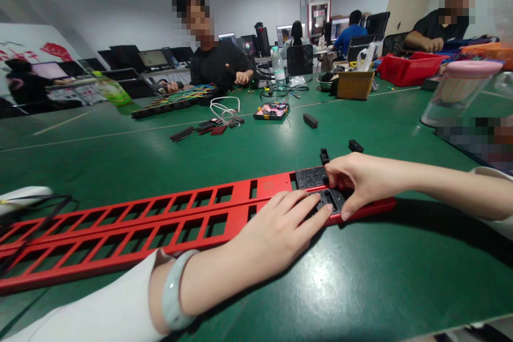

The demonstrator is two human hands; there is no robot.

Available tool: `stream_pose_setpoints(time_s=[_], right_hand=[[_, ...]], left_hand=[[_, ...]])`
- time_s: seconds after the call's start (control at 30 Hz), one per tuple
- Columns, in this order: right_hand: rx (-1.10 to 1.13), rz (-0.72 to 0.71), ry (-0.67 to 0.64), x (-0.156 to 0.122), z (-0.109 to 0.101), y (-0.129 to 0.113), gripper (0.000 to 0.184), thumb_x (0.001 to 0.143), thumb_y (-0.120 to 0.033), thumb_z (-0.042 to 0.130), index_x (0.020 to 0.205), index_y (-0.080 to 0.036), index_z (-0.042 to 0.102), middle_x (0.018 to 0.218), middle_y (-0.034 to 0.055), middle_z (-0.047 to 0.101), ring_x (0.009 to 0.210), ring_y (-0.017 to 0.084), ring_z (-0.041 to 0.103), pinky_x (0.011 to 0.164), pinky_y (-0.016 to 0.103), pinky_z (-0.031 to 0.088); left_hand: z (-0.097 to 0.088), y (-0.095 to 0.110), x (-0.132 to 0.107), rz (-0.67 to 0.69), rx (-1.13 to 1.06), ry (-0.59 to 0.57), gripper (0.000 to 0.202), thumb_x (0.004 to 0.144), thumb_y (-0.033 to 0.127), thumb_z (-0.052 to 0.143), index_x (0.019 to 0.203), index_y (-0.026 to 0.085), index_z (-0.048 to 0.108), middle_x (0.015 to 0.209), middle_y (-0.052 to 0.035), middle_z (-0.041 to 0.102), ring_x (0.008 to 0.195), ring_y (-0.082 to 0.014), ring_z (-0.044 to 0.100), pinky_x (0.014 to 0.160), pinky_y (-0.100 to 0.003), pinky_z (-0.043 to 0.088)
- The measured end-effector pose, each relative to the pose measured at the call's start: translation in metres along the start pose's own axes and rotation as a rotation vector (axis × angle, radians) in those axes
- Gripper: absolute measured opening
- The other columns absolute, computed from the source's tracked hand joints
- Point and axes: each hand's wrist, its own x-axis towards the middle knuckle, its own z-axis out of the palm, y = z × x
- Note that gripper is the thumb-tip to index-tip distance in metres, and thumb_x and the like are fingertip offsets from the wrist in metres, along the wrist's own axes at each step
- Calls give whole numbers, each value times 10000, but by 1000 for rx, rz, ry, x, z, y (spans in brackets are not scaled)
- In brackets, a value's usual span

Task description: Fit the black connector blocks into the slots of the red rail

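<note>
Two long red slotted frames [242, 224] lie side by side across the table, with black plastic modules [308, 177] seated in their right-hand ends. My left hand [276, 230] rests over the nearer frame, fingers stretched out and fingertips touching a black module. At the right end, my right hand [356, 179] curls with thumb and fingers around a black module [339, 200] in the nearer frame; its fingers partly hide the piece. Just beyond that hand, a small black block [324, 156] and another black block [356, 146] lie loose on the green table [360, 267].
Farther back are a long black block [310, 121], a small parts tray [271, 111], dark flat pieces [206, 126] and a wire bundle [180, 99]. A lidded clear cup [457, 96] and red bin [412, 68] stand right. A co-worker [218, 61] sits opposite.
</note>
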Motion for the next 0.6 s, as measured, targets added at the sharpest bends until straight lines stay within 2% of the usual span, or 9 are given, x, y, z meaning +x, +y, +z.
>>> stream_pose_setpoints(time_s=[0.4,0.53,0.6], right_hand=[[-70,-57,-20,-2,-2,-1,435,575,-516,699,709,-144,518,651,-21,498,556,87,423,461,187,309],[-183,-148,-40,-6,-6,-9,372,663,-483,652,754,-130,578,748,35,548,615,111,492,507,201,361],[-266,-210,-9,-10,-6,-16,329,716,-447,618,806,-131,608,795,58,563,660,124,527,567,215,394]], left_hand=[[-1,0,1,2,6,7,329,881,191,446,1206,161,484,1223,-99,512,1103,-250,444,885,-407,415],[-1,1,1,5,11,18,324,874,193,459,1195,165,494,1209,-97,522,1088,-242,457,881,-399,421],[-1,1,1,5,18,27,324,871,191,462,1192,164,497,1205,-99,524,1079,-239,462,879,-399,425]])
